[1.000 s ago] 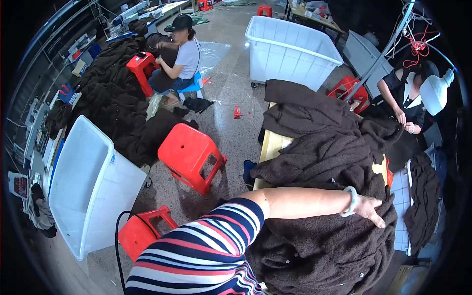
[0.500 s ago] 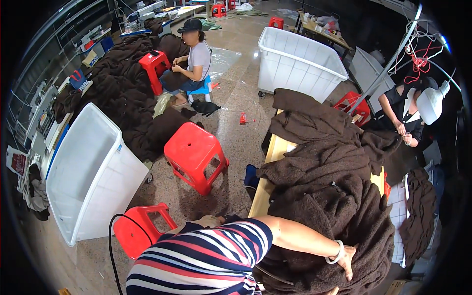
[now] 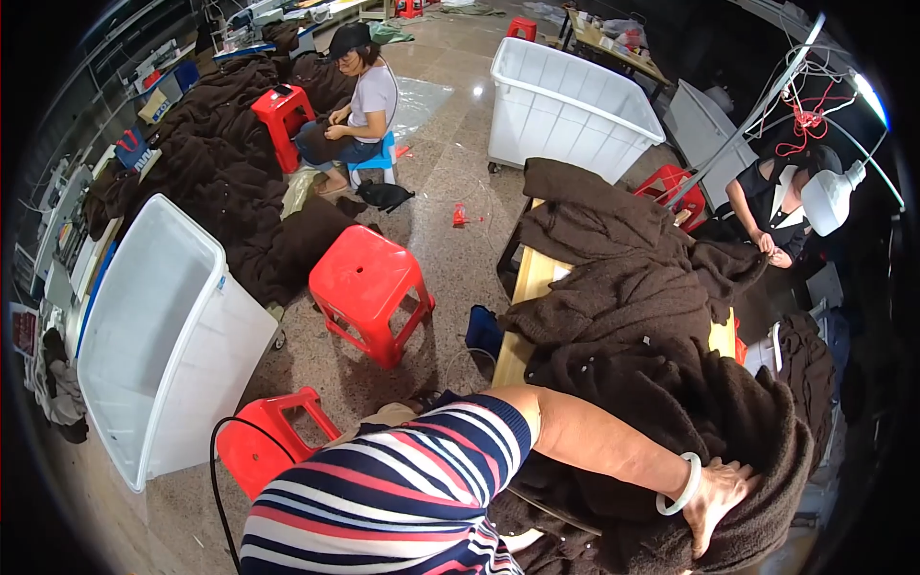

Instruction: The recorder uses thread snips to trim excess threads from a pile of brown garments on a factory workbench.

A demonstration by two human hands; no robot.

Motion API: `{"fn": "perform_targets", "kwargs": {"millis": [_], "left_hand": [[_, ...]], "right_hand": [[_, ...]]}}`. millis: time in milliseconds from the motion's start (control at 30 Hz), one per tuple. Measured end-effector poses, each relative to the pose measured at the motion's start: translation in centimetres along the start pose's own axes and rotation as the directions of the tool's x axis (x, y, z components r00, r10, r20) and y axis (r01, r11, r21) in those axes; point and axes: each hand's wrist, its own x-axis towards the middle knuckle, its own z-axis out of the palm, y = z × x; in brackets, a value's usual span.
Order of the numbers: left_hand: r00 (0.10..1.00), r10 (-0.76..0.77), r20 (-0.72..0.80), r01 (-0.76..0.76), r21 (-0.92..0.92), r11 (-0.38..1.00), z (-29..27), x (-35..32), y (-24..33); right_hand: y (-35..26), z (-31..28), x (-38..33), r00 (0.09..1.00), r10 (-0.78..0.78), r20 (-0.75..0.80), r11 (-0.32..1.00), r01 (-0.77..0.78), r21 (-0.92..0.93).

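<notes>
A heap of dark brown knitted garments [image 3: 613, 379] covers the wooden table [image 3: 517, 359] in front of me, with small pale specks here and there on the knit. My left hand [image 3: 721, 496], a white bangle [image 3: 682, 484] at its wrist, reaches across to the near right part of the heap. Its fingers press over a thick raised fold and their tips sink into the cloth; the thumb points down, apart from them. Of my right hand nothing can be made out; the lower edge cuts off that area.
Red stools [image 3: 369, 278] and a white wheeled bin [image 3: 172, 355] stand to my left. Another white bin [image 3: 575, 110] is beyond the table. A seated co-worker [image 3: 359, 110] handles brown cloth by a large floor pile [image 3: 206, 163]. Another co-worker [image 3: 781, 211] holds cloth under a lamp [image 3: 832, 199].
My left hand has moved right, and the cloth under it has risen into a bulging fold at the table's right side. Fingertips seen earlier at the lower edge no longer show clearly.
</notes>
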Motion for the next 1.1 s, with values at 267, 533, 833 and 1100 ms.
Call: {"fn": "perform_targets", "kwargs": {"millis": [267, 533, 833, 1100], "left_hand": [[0.985, -0.169, 0.03, 0.171, -0.153, 0.973, 0.1, -2.7, -4.6], [0.975, -0.219, 0.02, 0.219, -0.173, 0.96, 0.0, -3.4, -6.3], [0.974, -0.216, 0.065, 0.225, -0.189, 0.956, 0.5, -3.8, -6.0], [0.972, -0.235, 0.011, 0.234, -0.15, 0.961, 1.1, -4.3, -6.1]], "right_hand": [[-2.1, 2.1, 5.2, 0.985, -0.027, 0.168, 0.999, 0.032, -0.024], [-3.5, 4.8, 11.1, 0.934, -0.072, 0.35, 0.997, 0.078, -0.004], [-6.0, 8.3, 17.1, 0.842, -0.09, 0.532, 0.994, 0.111, -0.008], [-9.0, 13.6, 24.1, 0.761, -0.113, 0.639, 0.989, 0.145, 0.001]]}}
